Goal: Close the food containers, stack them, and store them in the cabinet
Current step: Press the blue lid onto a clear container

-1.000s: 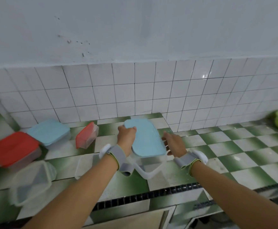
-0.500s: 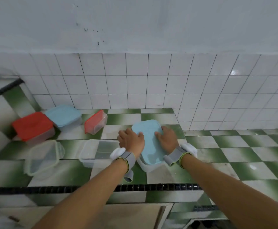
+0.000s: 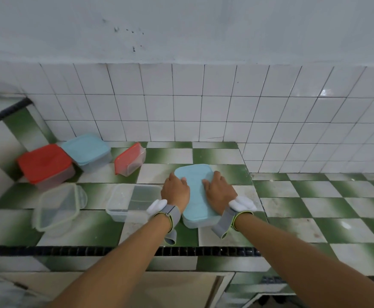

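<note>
Soft even daylight, glare on wall tiles (image 3: 325, 92), bowed wide-angle edges.

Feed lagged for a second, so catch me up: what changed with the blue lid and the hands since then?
The blue lid, held tilted above the clear tub a second ago, is now down on it, with the left hand and right hand flat on top. The other containers kept their arrangement: red-lidded box, open clear tub.

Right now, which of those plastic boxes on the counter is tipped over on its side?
The small red-lidded container near the wall. Its red lid faces sideways, while the other lidded boxes, including the large red-lidded container at the far left, sit flat with lids on top.
</note>
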Available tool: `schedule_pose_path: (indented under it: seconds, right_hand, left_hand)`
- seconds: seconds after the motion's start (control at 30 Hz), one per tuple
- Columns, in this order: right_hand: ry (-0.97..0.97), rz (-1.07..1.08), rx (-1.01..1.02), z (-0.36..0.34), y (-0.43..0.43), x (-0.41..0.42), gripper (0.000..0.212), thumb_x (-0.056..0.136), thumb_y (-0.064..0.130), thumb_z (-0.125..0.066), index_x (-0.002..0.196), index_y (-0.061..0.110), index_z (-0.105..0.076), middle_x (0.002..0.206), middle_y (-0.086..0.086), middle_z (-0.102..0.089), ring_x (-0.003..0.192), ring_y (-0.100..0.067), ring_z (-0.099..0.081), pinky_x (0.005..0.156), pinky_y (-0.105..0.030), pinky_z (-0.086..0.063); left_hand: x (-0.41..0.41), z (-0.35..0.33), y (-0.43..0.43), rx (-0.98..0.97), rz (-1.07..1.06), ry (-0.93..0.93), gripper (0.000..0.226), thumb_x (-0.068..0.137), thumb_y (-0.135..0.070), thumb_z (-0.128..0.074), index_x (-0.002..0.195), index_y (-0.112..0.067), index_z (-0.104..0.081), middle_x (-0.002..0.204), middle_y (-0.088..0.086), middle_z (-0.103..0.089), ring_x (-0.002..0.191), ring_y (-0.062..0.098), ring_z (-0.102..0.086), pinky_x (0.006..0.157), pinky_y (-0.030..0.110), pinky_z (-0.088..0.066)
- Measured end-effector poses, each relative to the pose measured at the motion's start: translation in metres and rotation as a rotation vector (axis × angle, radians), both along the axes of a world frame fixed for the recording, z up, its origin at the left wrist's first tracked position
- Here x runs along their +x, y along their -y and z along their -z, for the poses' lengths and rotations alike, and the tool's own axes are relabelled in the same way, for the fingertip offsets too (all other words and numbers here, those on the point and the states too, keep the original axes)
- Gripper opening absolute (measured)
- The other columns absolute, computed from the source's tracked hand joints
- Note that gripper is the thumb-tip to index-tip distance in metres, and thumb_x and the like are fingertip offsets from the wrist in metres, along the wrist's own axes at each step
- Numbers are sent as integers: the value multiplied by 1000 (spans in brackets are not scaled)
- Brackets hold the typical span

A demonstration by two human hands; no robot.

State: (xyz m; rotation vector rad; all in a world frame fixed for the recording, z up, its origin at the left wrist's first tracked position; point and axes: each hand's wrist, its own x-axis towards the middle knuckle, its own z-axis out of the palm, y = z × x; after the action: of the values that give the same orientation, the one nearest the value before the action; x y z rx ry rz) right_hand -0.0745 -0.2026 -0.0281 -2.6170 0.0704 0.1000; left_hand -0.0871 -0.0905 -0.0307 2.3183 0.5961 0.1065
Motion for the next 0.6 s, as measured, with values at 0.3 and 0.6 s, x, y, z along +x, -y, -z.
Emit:
schedule_pose_path:
  seconds: [0.3,0.6]
  right_hand:
    - [-40,18,37,9,2,1,35,99,22,-36,126,0,-39,127,-23,-51,111,-43,-54,84,-43,-42]
    - [15,38,93,17,8,1,43,94,38,-37,128,11,-34,120,-16,-59,103,-41,-58,85,-43,-43]
  left_hand:
    - [-2,15,6,-72,-9,27,44,103,-30,-36,140,-6,-37,137,18,-53,122,39,-53,98,45,-43]
    - [6,25,1,-267,31,98,55,100,-27,-44,150,-14,-26,151,11,-39,134,33,-43,110,42,-37]
